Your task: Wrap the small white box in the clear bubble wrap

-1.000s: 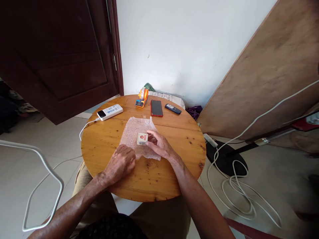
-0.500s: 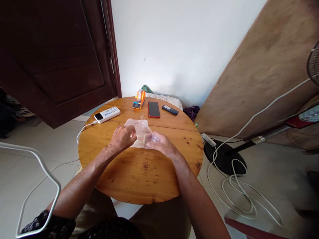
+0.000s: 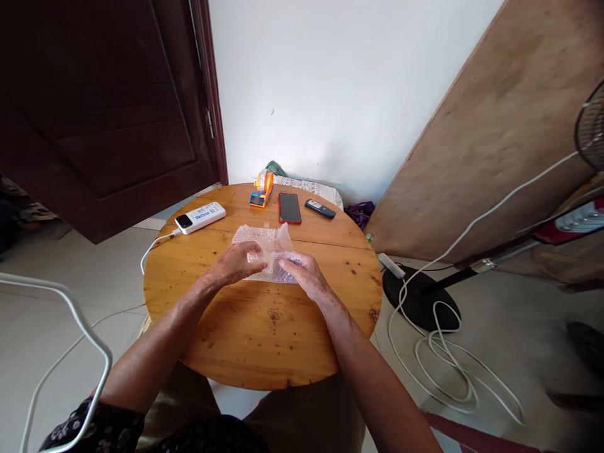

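A clear sheet of bubble wrap lies on the round wooden table. Something pale shows faintly through its middle, too blurred to name. At the wrap's left side is my left hand, its fingers curved and thumb apart, with nothing visible between them. My right hand grips the right part of the wrap between thumb and fingers, and that side is folded inward. Behind the wrap stands an orange and blue tape dispenser with a roll of clear tape.
A red-edged phone and a dark remote-like handset lie at the table's back. On the left sits a white power bank with a cable plugged in. Right of the table, a fan's black base and looped white cable cover the floor.
My left hand's fingers have gone from curled together to spread apart. My right hand has folded the wrap's right side further inward, and the wrap's far right corner now stands up.
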Available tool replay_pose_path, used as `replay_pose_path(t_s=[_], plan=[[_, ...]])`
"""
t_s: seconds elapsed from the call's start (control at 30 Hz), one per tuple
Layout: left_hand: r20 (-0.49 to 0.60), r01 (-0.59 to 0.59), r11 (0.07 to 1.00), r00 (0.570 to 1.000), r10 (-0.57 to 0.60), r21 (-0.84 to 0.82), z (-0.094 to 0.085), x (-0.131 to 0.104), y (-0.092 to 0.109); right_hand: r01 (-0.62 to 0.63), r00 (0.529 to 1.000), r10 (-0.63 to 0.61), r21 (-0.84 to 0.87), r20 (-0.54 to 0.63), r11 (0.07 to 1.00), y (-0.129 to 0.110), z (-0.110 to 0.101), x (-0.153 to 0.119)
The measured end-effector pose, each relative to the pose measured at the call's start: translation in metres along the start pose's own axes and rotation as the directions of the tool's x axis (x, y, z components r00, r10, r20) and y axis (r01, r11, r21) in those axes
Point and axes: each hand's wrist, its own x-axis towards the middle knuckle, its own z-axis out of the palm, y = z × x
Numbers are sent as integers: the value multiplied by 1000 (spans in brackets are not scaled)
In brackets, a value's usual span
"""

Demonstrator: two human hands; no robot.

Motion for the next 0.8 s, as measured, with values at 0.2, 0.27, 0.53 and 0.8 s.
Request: replay_pose_path(t_s=[0.2, 0.27, 0.53, 0.8], plan=[[15, 10, 998, 1000, -9, -60, 5, 0, 1, -66, 995, 64, 17, 72, 998, -4, 1, -3], [25, -19, 996, 999, 21, -88, 5, -1, -1, -71, 995, 71, -8, 76, 997, -4, 1, -3], [98, -37, 986, 994, 54, -164, 1, -7, -6, -73, 985, 95, -152, 142, 986, -11, -3, -7], [99, 2, 976, 995, 20, -217, 2, -6, -7, -112, 991, 123, -182, 53, 977, -2, -6, -1]])
